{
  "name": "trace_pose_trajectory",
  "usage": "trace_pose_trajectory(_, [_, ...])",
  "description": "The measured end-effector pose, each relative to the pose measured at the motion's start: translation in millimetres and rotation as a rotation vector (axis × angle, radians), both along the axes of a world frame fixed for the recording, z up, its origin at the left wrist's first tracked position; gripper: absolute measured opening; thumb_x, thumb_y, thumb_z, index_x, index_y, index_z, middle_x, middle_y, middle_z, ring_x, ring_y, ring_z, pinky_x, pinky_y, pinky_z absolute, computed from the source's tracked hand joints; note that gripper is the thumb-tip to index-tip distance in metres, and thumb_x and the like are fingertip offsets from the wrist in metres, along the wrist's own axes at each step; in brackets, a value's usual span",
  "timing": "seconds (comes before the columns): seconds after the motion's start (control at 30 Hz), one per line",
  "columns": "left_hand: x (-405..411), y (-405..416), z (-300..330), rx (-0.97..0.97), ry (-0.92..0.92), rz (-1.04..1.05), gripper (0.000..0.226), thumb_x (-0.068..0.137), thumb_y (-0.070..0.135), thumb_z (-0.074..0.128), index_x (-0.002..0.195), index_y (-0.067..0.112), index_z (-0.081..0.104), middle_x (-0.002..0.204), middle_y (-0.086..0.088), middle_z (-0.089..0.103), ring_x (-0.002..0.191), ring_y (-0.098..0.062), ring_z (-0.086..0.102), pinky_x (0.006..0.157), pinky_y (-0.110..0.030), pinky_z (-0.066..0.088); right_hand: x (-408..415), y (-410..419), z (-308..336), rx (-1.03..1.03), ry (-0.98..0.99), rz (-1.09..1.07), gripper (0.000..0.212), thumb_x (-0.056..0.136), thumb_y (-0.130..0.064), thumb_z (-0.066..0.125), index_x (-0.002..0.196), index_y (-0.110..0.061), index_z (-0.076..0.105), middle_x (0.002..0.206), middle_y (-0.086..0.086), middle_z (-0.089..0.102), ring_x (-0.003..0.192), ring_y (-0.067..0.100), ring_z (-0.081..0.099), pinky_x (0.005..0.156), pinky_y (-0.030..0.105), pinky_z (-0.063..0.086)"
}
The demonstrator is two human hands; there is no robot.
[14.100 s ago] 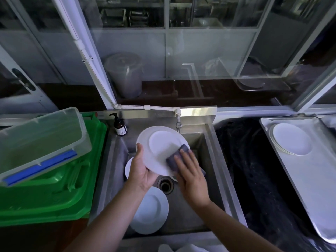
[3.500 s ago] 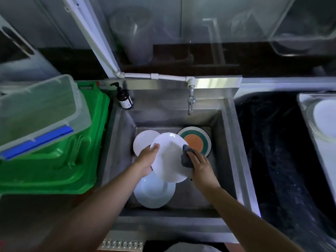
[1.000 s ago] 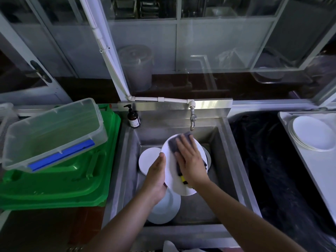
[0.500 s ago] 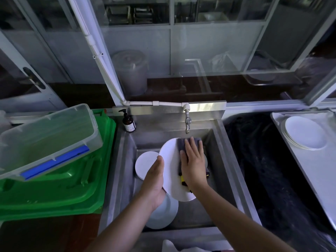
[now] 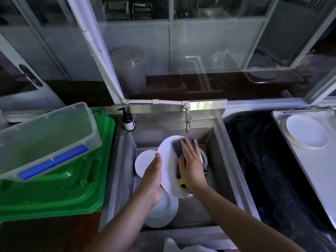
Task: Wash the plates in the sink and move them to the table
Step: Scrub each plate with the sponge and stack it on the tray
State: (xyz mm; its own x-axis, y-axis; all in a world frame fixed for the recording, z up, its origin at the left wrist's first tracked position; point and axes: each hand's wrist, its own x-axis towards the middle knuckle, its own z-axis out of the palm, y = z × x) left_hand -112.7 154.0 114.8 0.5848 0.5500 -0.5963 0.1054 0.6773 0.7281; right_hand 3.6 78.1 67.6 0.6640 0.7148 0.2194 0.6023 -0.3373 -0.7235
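forearms reach from the bottom edge into a steel sink (image 5: 227, 160). nearest, a white plate (image 5: 161, 213) lies flat on the sink floor, partly under the left wrist. above it, the left hand (image 5: 153, 179) grips the left rim of a second white plate (image 5: 169, 168), held tilted over the basin, thumb along its edge. the right hand (image 5: 190, 166) lies flat, fingers straight, pressing a dark sponge (image 5: 177, 145) against the plate's face; a yellow layer shows at the sponge's near end. behind the held plate, another white plate (image 5: 144, 162) leans at the left, and a plate with a dark rim (image 5: 204, 157) peeks out at the right, mostly hidden. farther back, a tap (image 5: 187, 120) hangs over the basin and a brown pump bottle (image 5: 128, 121) stands at the sink's left corner. left of the sink, a clear tub (image 5: 45, 135) rests on green crates (image 5: 63, 188). right, past what may be black plastic sheeting, a stack of white plates (image 5: 305, 131) sits on a metal table (image 5: 318, 171).
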Motion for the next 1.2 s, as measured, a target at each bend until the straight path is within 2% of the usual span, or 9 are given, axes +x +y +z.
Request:
trace_pose_trajectory(0.1, [2.5,4.7,-0.7,-0.009,-0.046,-0.009,0.056,0.101,0.057,0.040,0.133,0.018,0.064,0.129,-0.003,0.071,0.118,-0.015,0.068,0.101,-0.035,0.051,-26.6,0.2,1.1,0.109,-0.197,0.271,0.048,0.103,-0.016,0.039,0.148,-0.003,0.046,0.162,0.007,0.033,0.155,0.034,0.014,0.123,0.052,0.024])
trace_pose_trajectory(0.2, [-1.0,8.8,-4.3,-0.051,-0.086,-0.023,0.055,0.104,0.056,0.036,0.137,0.019,0.061,0.134,-0.004,0.068,0.125,-0.017,0.064,0.110,-0.039,0.046,-12.8,3.8,0.6,0.117,-0.268,0.363,0.047,0.101,-0.011,0.046,0.147,-0.001,0.049,0.159,0.011,0.039,0.153,0.037,0.020,0.122,0.050,0.026])
trace_pose_trajectory(0.37, [0.5,3.2,-4.1,-0.020,-0.067,-0.087,0.051,0.107,0.054,0.033,0.134,0.022,0.063,0.129,-0.004,0.072,0.121,-0.020,0.067,0.106,-0.044,0.049,14.8,16.1,11.8,0.063,-0.093,0.070,0.056,0.096,-0.019,0.034,0.149,-0.004,0.044,0.162,0.001,0.029,0.156,0.027,0.011,0.121,0.053,0.026])
trace_pose_trajectory(0.5, [1.1,4.2,-3.1,0.005,-0.096,-0.039,0.058,0.097,0.054,0.044,0.140,0.017,0.058,0.137,-0.005,0.067,0.124,-0.016,0.065,0.109,-0.039,0.047,-13.1,10.9,12.3,0.112,-0.268,0.269,0.049,0.098,-0.009,0.044,0.146,-0.002,0.049,0.161,0.009,0.035,0.155,0.032,0.017,0.122,0.046,0.026])
trace_pose_trajectory(0.6, [-2.3,4.2,-4.8,-0.043,-0.105,-0.074,0.057,0.103,0.057,0.035,0.139,0.020,0.057,0.135,-0.006,0.068,0.123,-0.018,0.065,0.101,-0.038,0.052,3.0,2.7,6.5,0.139,-0.364,0.341,0.051,0.093,-0.004,0.057,0.143,-0.005,0.054,0.156,0.007,0.044,0.152,0.031,0.027,0.115,0.045,0.037])
trace_pose_trajectory(0.77, [2.6,2.7,-1.4,-0.032,-0.110,-0.083,0.066,0.102,0.064,0.035,0.142,0.018,0.057,0.135,-0.007,0.068,0.127,-0.024,0.063,0.114,-0.050,0.043,9.3,7.0,6.3,0.029,-0.100,-0.070,0.054,0.097,-0.014,0.045,0.151,-0.009,0.043,0.163,0.002,0.032,0.156,0.025,0.008,0.119,0.055,0.028])
trace_pose_trajectory(0.97, [3.3,7.5,-3.4,-0.037,-0.203,-0.078,0.069,0.100,0.058,0.034,0.148,0.013,0.050,0.148,-0.010,0.057,0.139,-0.024,0.052,0.121,-0.048,0.032,0.2,-11.1,5.7,0.155,-0.398,0.366,0.048,0.101,-0.017,0.056,0.148,-0.008,0.049,0.160,0.006,0.039,0.153,0.031,0.024,0.120,0.044,0.030])
trace_pose_trajectory(1.13, [2.0,4.3,-3.0,-0.015,-0.225,-0.052,0.070,0.097,0.062,0.039,0.146,0.015,0.052,0.141,-0.011,0.063,0.132,-0.030,0.058,0.112,-0.054,0.043,13.2,-6.0,8.6,0.078,-0.125,-0.091,0.051,0.105,-0.027,0.045,0.154,-0.014,0.039,0.166,-0.004,0.023,0.157,0.022,0.006,0.122,0.053,0.024])
trace_pose_trajectory(1.2, [2.9,3.3,-1.9,-0.007,-0.239,-0.043,0.071,0.097,0.062,0.039,0.146,0.012,0.052,0.144,-0.014,0.060,0.137,-0.030,0.054,0.115,-0.052,0.040,-7.3,-3.2,7.4,0.129,-0.238,0.077,0.048,0.104,-0.020,0.049,0.150,-0.007,0.045,0.163,0.006,0.031,0.156,0.032,0.012,0.122,0.056,0.023])
